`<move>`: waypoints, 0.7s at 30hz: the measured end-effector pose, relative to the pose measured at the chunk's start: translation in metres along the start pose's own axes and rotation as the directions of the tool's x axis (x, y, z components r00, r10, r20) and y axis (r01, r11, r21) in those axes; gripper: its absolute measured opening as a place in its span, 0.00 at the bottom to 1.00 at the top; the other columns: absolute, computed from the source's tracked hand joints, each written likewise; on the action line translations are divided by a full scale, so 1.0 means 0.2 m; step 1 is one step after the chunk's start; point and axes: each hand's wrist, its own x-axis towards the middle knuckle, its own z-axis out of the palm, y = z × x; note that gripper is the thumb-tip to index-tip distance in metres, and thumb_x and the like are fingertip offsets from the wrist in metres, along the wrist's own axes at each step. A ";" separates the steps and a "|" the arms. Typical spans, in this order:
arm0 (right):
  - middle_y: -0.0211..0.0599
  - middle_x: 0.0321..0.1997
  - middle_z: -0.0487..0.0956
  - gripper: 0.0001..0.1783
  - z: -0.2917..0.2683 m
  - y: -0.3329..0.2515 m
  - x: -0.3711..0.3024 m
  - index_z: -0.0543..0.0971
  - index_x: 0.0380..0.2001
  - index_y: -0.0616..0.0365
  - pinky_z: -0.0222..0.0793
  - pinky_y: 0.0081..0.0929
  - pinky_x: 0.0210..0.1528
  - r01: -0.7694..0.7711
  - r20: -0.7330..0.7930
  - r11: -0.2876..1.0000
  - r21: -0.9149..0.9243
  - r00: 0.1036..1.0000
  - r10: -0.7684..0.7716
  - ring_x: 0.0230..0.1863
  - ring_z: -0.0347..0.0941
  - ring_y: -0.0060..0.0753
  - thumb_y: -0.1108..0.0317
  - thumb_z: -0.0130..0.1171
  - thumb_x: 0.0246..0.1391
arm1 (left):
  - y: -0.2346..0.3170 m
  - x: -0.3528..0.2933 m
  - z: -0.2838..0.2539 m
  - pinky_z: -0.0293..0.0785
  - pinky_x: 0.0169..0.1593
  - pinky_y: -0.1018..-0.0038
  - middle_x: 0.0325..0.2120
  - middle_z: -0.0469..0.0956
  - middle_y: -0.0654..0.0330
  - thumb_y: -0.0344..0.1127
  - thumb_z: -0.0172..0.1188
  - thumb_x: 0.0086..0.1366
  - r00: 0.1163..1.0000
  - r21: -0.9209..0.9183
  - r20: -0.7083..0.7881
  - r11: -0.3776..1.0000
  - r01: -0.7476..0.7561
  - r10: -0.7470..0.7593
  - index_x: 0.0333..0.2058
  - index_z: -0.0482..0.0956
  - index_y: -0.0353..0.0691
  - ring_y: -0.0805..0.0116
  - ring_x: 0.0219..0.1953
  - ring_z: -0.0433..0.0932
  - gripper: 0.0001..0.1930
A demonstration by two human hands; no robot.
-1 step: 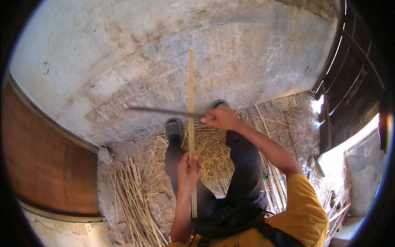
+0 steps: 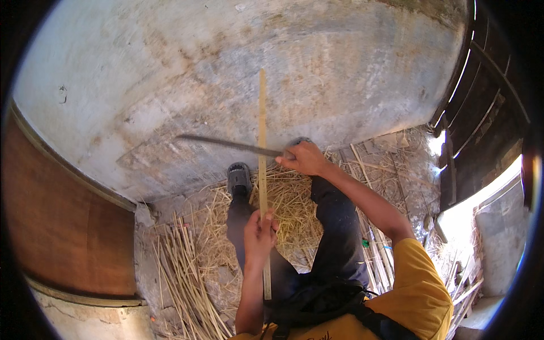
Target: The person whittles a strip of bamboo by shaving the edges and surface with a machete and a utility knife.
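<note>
My left hand [image 2: 259, 233] is closed around the lower half of a long, pale bamboo strip [image 2: 262, 119], which stands nearly straight up in the picture. Its lower end reaches my lap. In my right hand [image 2: 304, 159] is the handle of a long, dark, narrow-bladed knife [image 2: 218, 141]. The blade points left and crosses the strip well above my left hand, its tip lying beyond the strip. Whether the edge touches the strip, I cannot tell.
Straw-like shavings [image 2: 292, 209] cover the floor between my feet. A bundle of thin bamboo strips [image 2: 184, 272] lies to the left, and more strips [image 2: 378, 258] to the right. A stained wall [image 2: 187, 90] stands ahead, a brown wooden panel [image 2: 73, 221] at left, dark boards [image 2: 487, 113] at right.
The knife's tip has swung slightly up in the picture, and the blade crosses the strip a little higher. The left hand and the strip have hardly moved.
</note>
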 end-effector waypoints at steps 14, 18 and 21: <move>0.52 0.31 0.85 0.39 -0.07 0.24 0.05 0.87 0.36 0.53 0.75 0.51 0.40 -0.470 -0.140 0.878 0.092 0.867 0.479 0.35 0.82 0.60 0.26 0.50 0.62 | -0.05 -0.06 -0.11 0.55 0.18 0.82 0.25 0.74 0.68 0.38 0.51 0.81 0.999 0.050 0.014 0.998 -0.046 0.046 0.52 0.75 0.38 0.85 0.15 0.61 0.11; 0.52 0.24 0.80 0.36 0.00 0.49 -0.55 0.85 0.34 0.59 0.70 0.46 0.34 -0.601 -0.272 0.780 0.176 0.732 0.625 0.27 0.76 0.52 0.32 0.55 0.63 | -0.03 -0.17 -0.18 0.54 0.17 0.83 0.23 0.72 0.68 0.42 0.50 0.81 0.998 0.004 -0.065 1.000 0.016 -0.016 0.51 0.76 0.40 0.85 0.14 0.60 0.13; 0.56 0.24 0.78 0.41 0.14 0.67 -1.15 0.84 0.31 0.64 0.69 0.49 0.34 -0.830 -0.341 0.530 0.173 0.454 0.823 0.26 0.74 0.53 0.29 0.53 0.62 | -0.02 -0.26 -0.25 0.52 0.16 0.84 0.22 0.71 0.67 0.44 0.50 0.81 0.988 -0.025 -0.153 1.000 -0.006 0.002 0.50 0.75 0.40 0.85 0.13 0.59 0.14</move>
